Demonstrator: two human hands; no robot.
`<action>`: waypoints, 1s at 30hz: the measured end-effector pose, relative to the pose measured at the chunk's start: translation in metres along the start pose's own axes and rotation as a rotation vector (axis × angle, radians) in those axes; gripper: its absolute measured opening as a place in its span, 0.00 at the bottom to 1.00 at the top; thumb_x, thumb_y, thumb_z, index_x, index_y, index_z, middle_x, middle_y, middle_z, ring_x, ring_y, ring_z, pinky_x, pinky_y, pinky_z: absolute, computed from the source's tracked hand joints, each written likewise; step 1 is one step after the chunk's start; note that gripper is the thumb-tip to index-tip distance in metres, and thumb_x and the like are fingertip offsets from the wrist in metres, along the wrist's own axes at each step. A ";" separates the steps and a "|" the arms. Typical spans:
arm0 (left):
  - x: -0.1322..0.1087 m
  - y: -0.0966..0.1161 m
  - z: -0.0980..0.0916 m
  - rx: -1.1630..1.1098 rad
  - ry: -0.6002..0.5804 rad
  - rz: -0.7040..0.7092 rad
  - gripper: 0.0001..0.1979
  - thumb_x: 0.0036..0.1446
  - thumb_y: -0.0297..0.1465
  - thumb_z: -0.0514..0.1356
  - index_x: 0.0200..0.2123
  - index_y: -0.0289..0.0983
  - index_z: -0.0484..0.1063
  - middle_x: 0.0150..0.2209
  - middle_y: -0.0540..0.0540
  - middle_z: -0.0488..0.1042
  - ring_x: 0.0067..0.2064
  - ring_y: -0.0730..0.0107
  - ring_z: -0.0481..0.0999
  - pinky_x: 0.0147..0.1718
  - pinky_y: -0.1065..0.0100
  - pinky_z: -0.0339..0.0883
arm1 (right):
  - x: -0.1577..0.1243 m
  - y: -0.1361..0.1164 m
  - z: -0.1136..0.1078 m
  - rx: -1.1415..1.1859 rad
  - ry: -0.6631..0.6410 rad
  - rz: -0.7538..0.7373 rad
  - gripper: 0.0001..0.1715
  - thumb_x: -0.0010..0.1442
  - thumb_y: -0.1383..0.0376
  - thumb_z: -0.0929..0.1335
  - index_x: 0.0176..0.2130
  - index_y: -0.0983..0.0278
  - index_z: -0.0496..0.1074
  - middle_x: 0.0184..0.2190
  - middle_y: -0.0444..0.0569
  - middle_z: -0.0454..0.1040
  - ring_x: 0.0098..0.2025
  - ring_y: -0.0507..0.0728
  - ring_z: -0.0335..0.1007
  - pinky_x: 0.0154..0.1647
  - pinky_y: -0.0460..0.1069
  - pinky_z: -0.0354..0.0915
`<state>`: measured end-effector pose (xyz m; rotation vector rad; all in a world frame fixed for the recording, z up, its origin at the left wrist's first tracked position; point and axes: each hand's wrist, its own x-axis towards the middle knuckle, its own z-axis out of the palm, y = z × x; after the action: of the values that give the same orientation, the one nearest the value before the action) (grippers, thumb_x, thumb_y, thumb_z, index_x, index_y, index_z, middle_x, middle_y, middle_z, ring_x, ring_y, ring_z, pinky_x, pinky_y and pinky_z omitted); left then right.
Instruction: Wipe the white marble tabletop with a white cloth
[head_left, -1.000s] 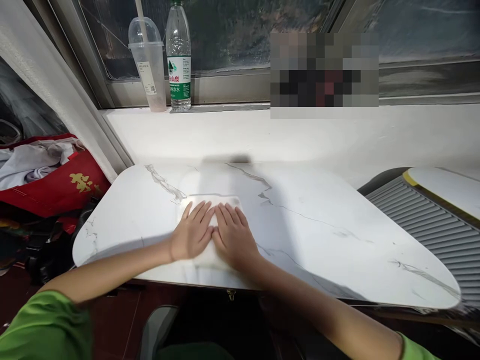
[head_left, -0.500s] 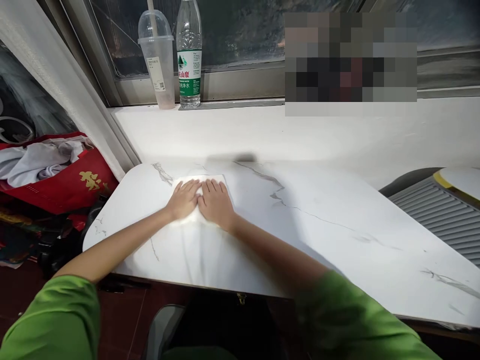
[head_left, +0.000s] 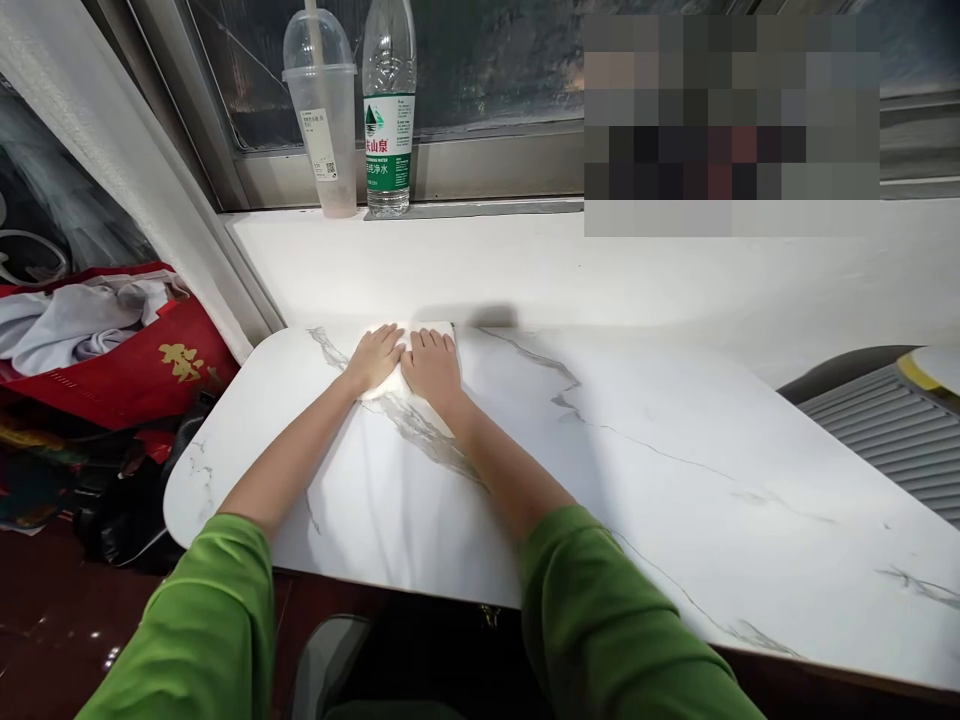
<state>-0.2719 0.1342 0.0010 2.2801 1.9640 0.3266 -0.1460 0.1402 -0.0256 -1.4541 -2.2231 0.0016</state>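
Observation:
Both of my hands lie flat, side by side, on a folded white cloth (head_left: pixel 392 384) near the far edge of the white marble table (head_left: pixel 600 470). My left hand (head_left: pixel 376 357) covers the cloth's left half, its fingers stretched out and together. My right hand (head_left: pixel 431 362) presses the right half in the same way. Only the cloth's far edge and a strip between the hands show. My green sleeves reach in from the bottom of the view.
A lidded plastic cup (head_left: pixel 323 110) and a water bottle (head_left: pixel 388 105) stand on the white window ledge (head_left: pixel 525 270) behind the table. A red bag with clothes (head_left: pixel 112 350) lies to the left. A ribbed grey appliance (head_left: pixel 892 430) sits to the right.
Both hands slid the cloth away from me across the table, from its near middle to its far edge. My arms stretched out further.

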 end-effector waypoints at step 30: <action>-0.136 -0.074 -0.029 -0.004 0.047 -0.030 0.28 0.66 0.37 0.42 0.64 0.32 0.59 0.68 0.40 0.57 0.70 0.60 0.53 0.69 0.54 0.43 | -0.053 -0.109 -0.022 -0.015 -0.166 -0.367 0.29 0.66 0.62 0.58 0.58 0.79 0.66 0.57 0.69 0.68 0.59 0.71 0.61 0.62 0.65 0.49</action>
<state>-0.3691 0.0101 0.0001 2.2584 2.0152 0.3837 -0.2143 0.0413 0.0010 -1.0666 -2.6010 -0.0152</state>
